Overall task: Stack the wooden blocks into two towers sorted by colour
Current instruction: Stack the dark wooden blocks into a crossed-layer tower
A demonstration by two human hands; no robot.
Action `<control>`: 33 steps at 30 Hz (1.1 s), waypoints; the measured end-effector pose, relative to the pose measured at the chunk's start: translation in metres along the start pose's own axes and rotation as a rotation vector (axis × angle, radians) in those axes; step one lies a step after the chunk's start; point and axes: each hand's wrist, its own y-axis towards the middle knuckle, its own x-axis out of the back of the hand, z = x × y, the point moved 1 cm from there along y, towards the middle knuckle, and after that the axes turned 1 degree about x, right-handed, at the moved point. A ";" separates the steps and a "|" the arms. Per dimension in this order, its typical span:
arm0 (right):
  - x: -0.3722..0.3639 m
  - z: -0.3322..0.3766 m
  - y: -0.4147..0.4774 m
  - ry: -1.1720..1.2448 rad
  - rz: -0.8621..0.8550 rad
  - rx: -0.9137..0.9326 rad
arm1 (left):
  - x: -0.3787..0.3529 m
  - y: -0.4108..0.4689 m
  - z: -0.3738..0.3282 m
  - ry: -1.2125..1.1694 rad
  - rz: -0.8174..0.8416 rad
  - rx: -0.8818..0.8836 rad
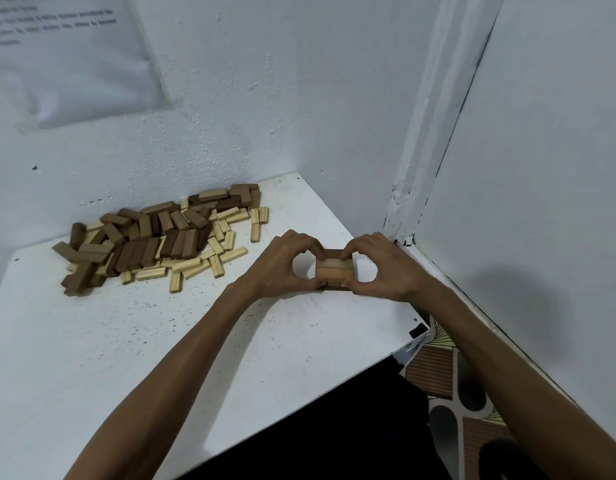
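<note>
A short stack of brown wooden blocks (332, 269) stands on the white table (161, 341) near its right edge, two layers showing. My left hand (282, 268) pinches the stack's left side with thumb and fingers curled. From the other side my right hand (379, 268) pinches it the same way. A loose pile of dark brown and pale blocks (161, 237) lies at the back left of the table, against the wall.
White walls close in behind and to the right, meeting in a corner (400, 233) just past the stack. The table's front right edge (396, 355) drops to a patterned floor (448, 386). A paper sheet (67, 53) hangs on the wall.
</note>
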 end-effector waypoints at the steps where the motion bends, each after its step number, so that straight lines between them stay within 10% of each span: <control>1: 0.000 0.000 0.000 0.004 0.003 -0.001 | 0.000 0.000 0.000 -0.006 0.000 0.005; 33: -0.014 -0.014 -0.006 0.227 0.041 -0.162 | -0.020 -0.013 0.012 -0.291 0.001 0.334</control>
